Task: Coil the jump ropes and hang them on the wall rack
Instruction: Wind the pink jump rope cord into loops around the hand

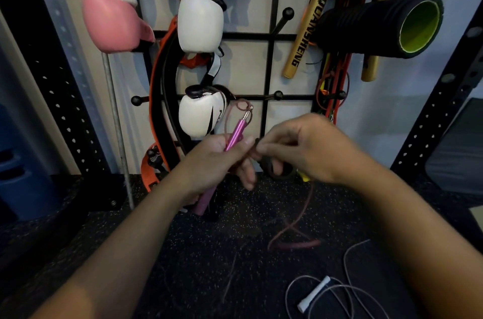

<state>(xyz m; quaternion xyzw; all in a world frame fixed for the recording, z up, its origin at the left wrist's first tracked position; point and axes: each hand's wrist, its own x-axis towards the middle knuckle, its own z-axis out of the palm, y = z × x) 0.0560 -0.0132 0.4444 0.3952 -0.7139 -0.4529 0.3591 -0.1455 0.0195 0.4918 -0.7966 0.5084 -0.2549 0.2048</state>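
My left hand (217, 159) grips the pink handles (235, 133) of a jump rope, one pointing up toward the rack, another (205, 201) sticking out below the palm. Its thin reddish cord (295, 224) loops above the upper handle and trails down to the dark floor. My right hand (305, 146) pinches that cord right beside the left fingertips. A second jump rope with a white handle (313, 294) and pale cord (350, 261) lies loose on the floor at the lower right. The black grid wall rack (271, 36) with ball-tipped pegs (278, 95) stands straight ahead.
Pink (115, 21) and white boxing gloves (200, 18) hang on the rack's left. Gold sticks (308, 28), a black foam roller (384, 24) and red bands (337, 78) fill its right. Orange-black straps (156, 99) hang lower left. Perforated black uprights (52, 78) flank both sides.
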